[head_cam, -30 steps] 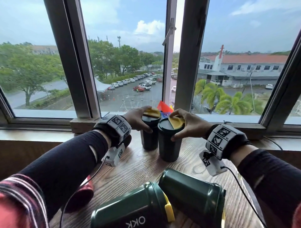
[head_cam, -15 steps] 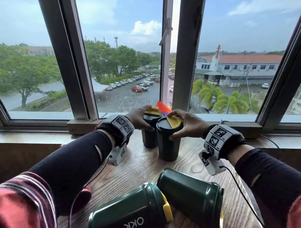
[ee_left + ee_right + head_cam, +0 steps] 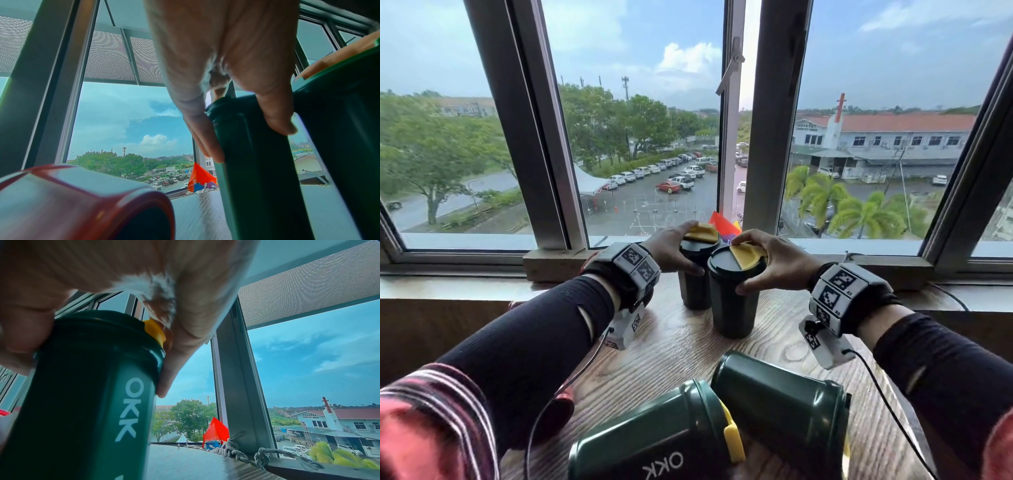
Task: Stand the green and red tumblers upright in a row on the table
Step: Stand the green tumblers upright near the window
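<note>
Two dark green tumblers with yellow lid flaps stand upright side by side at the far middle of the wooden table (image 3: 671, 353). My left hand (image 3: 678, 253) grips the top of the farther left tumbler (image 3: 695, 291), also the left wrist view's tumbler (image 3: 257, 178). My right hand (image 3: 756, 263) grips the lid rim of the nearer right tumbler (image 3: 732, 308), marked OKK (image 3: 82, 394). Two more green tumblers (image 3: 654, 438) (image 3: 784, 407) lie on their sides at the front. A red tumbler (image 3: 82, 203) lies on its side at the left, mostly hidden under my left arm (image 3: 558, 407).
A window sill (image 3: 859, 267) and metal window frames (image 3: 767, 137) close off the far side just behind the upright tumblers. Cables (image 3: 887, 404) run from the wrist devices across the table. The table's right edge (image 3: 914, 428) lies under my right forearm.
</note>
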